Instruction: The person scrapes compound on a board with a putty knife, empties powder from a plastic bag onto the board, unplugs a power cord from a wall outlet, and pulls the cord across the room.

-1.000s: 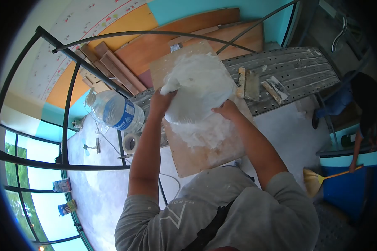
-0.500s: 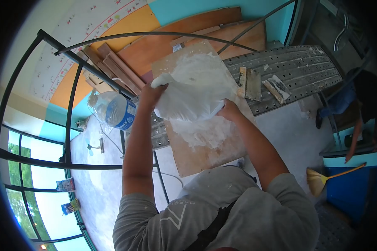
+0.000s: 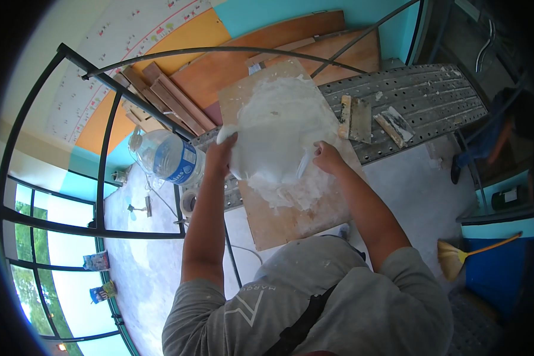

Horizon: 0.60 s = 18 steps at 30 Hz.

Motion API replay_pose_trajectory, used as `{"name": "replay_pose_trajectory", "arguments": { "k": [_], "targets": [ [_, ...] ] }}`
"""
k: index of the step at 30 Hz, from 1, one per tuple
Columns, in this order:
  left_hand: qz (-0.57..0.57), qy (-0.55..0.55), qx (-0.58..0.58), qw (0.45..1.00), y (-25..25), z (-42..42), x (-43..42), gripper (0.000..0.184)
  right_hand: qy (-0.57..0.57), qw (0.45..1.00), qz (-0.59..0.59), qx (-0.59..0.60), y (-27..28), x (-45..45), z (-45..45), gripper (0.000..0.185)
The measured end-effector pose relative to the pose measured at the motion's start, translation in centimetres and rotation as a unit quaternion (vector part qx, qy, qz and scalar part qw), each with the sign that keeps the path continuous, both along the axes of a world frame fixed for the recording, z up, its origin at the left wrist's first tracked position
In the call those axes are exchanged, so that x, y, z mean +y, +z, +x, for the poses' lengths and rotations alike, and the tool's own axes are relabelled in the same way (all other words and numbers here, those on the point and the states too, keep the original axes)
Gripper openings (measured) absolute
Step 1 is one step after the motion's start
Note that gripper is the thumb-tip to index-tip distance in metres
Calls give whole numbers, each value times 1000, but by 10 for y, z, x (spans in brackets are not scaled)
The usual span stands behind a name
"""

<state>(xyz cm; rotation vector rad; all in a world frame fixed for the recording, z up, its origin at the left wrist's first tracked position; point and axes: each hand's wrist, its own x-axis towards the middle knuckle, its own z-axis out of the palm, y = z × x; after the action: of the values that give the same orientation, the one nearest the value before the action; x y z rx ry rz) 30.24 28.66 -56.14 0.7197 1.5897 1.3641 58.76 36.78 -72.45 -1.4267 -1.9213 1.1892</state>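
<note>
A white plastic bag hangs between my two hands over a board coated with white powder or paste. My left hand is closed on the bag's gathered left end. At the bag's right edge, my right hand is closed in a pinch on the plastic. The board lies across a perforated metal platform. Two coated flat scrapers, one beside the board and another farther right, rest on the platform.
A large water bottle and a tape roll stand left of my left forearm. Black scaffold bars cross the left side. Wooden boards lean at the back. A person is at the right, near a yellow broom.
The bag has dropped slightly and looks narrower, its right side hanging lower. The person at the right has drawn an arm up, away from the broom.
</note>
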Motion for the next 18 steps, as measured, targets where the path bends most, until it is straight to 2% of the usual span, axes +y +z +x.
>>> {"name": "replay_pose_trajectory", "arguments": {
  "k": [2, 4, 7, 8, 11, 14, 17, 18],
  "targets": [
    [-37, -3, 3, 999, -33, -11, -4, 36, 1, 1000, -4, 14, -1, 0, 2, 55],
    [-69, -10, 31, 997, -44, -8, -16, 39, 3, 1000, -2, 25, -1, -1, 3, 55],
    [-134, -33, 208, 968, -59, -9, -26, 48, 13, 1000, -17, 20, 5, -2, 3, 55],
    [-162, -49, 278, 946, -61, -9, -30, 54, 21, 1000, 7, -17, 8, -2, 4, 55],
    [-187, -86, 383, 901, -75, -16, -32, 58, 43, 990, 79, -107, 22, -5, 8, 59],
    [-259, -153, 462, 835, -69, -18, -26, 86, 53, 980, 129, -142, 24, -12, 13, 65],
    [-126, -172, 646, 733, -42, -1, -22, 112, 48, 977, 154, -141, 15, -13, 15, 69],
    [-132, -215, 657, 711, -37, 5, -16, 118, 47, 973, 171, -147, 14, -15, 14, 69]
  ]
}}
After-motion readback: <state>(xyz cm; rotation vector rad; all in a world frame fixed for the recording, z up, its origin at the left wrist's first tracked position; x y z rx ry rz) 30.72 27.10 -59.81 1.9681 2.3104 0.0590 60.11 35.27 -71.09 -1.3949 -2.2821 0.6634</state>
